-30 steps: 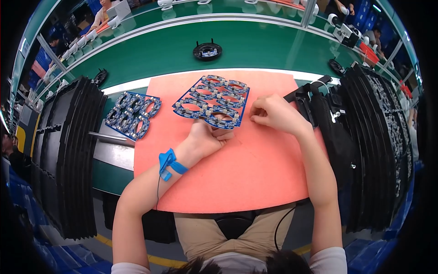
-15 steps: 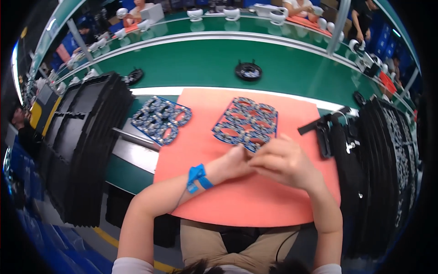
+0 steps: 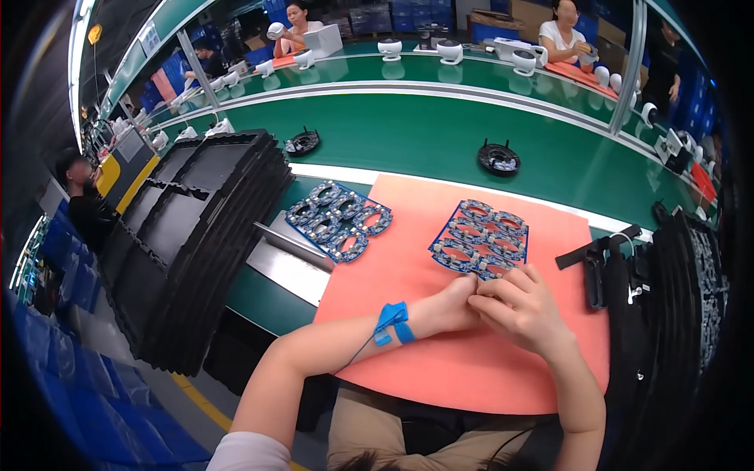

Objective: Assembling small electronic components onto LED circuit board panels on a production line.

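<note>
A panel of joined ring-shaped blue circuit boards (image 3: pixel 481 235) lies on the salmon-coloured mat (image 3: pixel 408 267). At its near edge my two hands meet. My left hand (image 3: pixel 454 304) is closed, thumb up beside the panel's edge; a blue wrist strap (image 3: pixel 393 323) with a thin cord circles that wrist. My right hand (image 3: pixel 525 311) is curled, its fingertips pinched together against the left thumb and fingers. Whatever sits between the fingers is hidden. A second circuit board panel (image 3: pixel 334 216) rests to the left, partly over the mat's edge.
Black trays (image 3: pixel 212 235) are stacked high at the left. More black trays holding boards (image 3: pixel 699 290) stand at the right, beside a black bracket (image 3: pixel 595 275). Beyond the mat runs a green conveyor (image 3: pixel 393 133) carrying round black parts (image 3: pixel 499 158). Co-workers sit across it near white devices (image 3: pixel 449 52).
The whole view has turned, so the scene sits farther right and lower in the picture. My hands stay together at the panel's near edge, the right fingers slightly shifted.
</note>
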`<state>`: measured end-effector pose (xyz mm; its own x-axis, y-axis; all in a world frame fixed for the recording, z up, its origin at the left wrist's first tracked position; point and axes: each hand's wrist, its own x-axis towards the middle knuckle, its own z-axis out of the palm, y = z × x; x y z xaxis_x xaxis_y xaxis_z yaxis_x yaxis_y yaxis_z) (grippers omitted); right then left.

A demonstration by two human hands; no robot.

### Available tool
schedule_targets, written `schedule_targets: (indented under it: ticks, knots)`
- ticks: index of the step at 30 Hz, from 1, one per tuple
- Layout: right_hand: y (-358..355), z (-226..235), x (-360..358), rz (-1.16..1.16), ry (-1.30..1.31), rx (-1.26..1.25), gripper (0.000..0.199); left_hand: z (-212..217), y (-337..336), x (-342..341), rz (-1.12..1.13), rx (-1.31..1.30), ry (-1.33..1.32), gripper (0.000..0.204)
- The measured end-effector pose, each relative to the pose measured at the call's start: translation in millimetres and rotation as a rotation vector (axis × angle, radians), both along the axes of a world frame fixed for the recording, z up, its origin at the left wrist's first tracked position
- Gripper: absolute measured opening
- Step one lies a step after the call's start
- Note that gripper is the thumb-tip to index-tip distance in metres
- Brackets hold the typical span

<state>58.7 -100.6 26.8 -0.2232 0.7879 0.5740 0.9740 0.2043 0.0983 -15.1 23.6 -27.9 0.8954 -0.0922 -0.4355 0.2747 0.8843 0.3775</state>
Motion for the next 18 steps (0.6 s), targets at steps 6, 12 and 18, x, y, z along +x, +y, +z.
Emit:
schedule_targets:
  ticks: [6,12,18]
  knots:
    - [0,-3,7,0.05,0.069,0.102,0.027,7,-6,4,-0.002,-0.046,0.076,0.037]
    - [7,-3,8,-0.006,0.063,0.273,0.03,-14,9,4,-0.075,-0.178,0.005,0.028]
    - [12,-17,16,-0.085,0.119,0.401,0.032,10,2,1,-0.192,-0.022,-0.009,0.031]
